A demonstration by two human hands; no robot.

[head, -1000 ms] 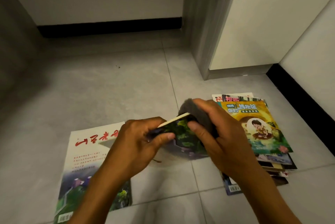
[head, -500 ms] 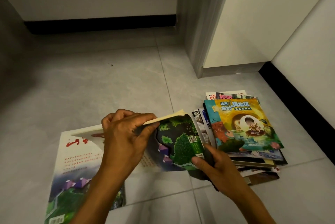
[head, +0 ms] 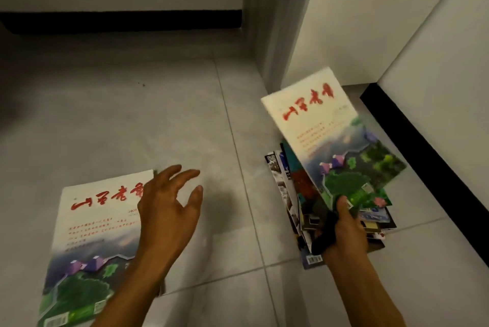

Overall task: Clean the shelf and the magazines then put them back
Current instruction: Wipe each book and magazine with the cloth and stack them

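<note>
Grey tiled floor [head: 132,128] fills most of the view, w/ white walls and a black skirting strip [head: 121,20] along the far side and another to the right. A grey door frame [head: 272,22] stands upright, well beyond both hands.

Flat magazine [head: 87,242] lies face up on the floor at lower left: cream cover, red brush-style title, green landscape pic below. Its right edge sits under the left hand and forearm.

Stack of magazines [head: 293,194] lies on the floor directly under and beside the right hand, covers fanned unevenly, edges sticking out to the left and right.

Held magazine [head: 330,138], same cover design as the flat one, is up off the stack and tilted, top end pointing away from the person. It's a bit blurred.

Left hand [head: 169,210] hovers above the floor, palm down, over the flat magazine's right edge; fingers [head: 185,175] spread wide and relaxed, holding nothing. Can't tell if it touches the cover.

Right hand [head: 346,231] grips the held magazine at its near bottom corner, thumb on the cover, other fingers curled beneath. The same hand also holds a dark cloth [head: 324,239], bunched against the palm and hanging to the left of the thumb.
</note>
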